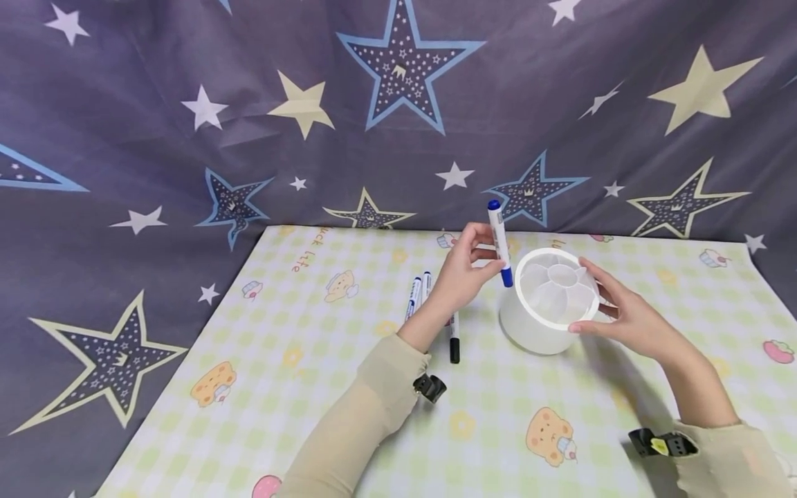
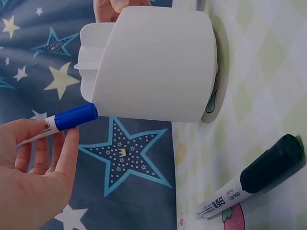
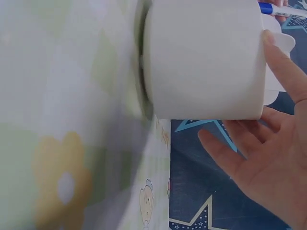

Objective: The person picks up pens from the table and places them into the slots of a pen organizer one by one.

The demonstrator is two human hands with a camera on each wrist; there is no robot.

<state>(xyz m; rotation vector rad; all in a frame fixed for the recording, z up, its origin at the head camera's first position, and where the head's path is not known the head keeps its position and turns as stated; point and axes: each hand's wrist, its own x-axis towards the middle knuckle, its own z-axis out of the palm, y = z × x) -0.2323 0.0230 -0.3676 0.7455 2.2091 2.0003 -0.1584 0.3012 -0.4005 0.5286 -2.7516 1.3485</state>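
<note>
My left hand [image 1: 463, 273] pinches a blue marker [image 1: 500, 238] with a white barrel, held nearly upright just left of a white pen holder [image 1: 529, 321]. In the left wrist view, the marker's blue cap [image 2: 76, 117] overlaps the edge of the holder's rim. Petal-shaped dividers [image 1: 554, 290] show inside the round opening. My right hand [image 1: 641, 321] grips the holder's right side by the rim, thumb at the near edge and fingers round the far side. In the right wrist view, the thumb [image 3: 283, 62] lies along the rim of the tilted-looking holder.
Left of the holder, partly behind my left forearm, lie two white markers with blue ends [image 1: 414, 297] and a black-capped marker [image 1: 454, 346]. A green checked cloth [image 1: 299, 394] covers the table. A dark curtain with stars [image 1: 249, 138] hangs behind it.
</note>
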